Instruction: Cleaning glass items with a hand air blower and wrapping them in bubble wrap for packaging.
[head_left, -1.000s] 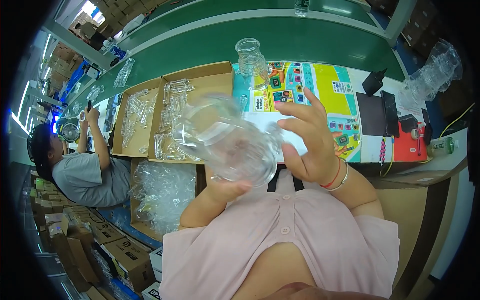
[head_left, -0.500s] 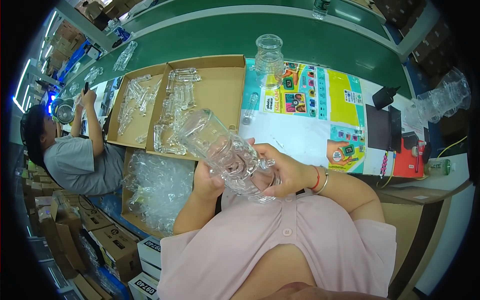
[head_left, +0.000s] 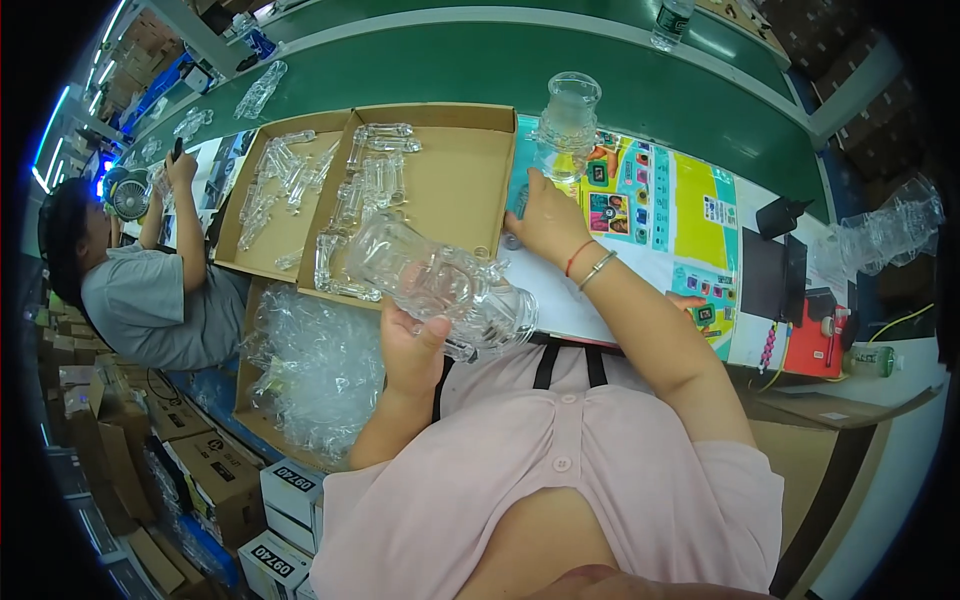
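Observation:
My left hand is closed round the lower side of a clear vessel, ribbed and tilted with its wide open end up to the left. My right hand reaches over the table, thumb and forefinger apart around a small clear tube, partly hidden by the hand; whether they touch it I cannot tell. Just beyond that hand stands a second clear vessel, upright. To the left, a divided cardboard tray holds several clear tube-like pieces.
Below the tray, a carton holds clear plastic bags. A printed mat covers the table, with a black bottle and a red pad at right. More clear vessels lie at far right. Another person works at left.
My right hand has let go of the vessel and moved up and forward to the small tube. The left hand alone now holds the vessel. The view has shifted slightly.

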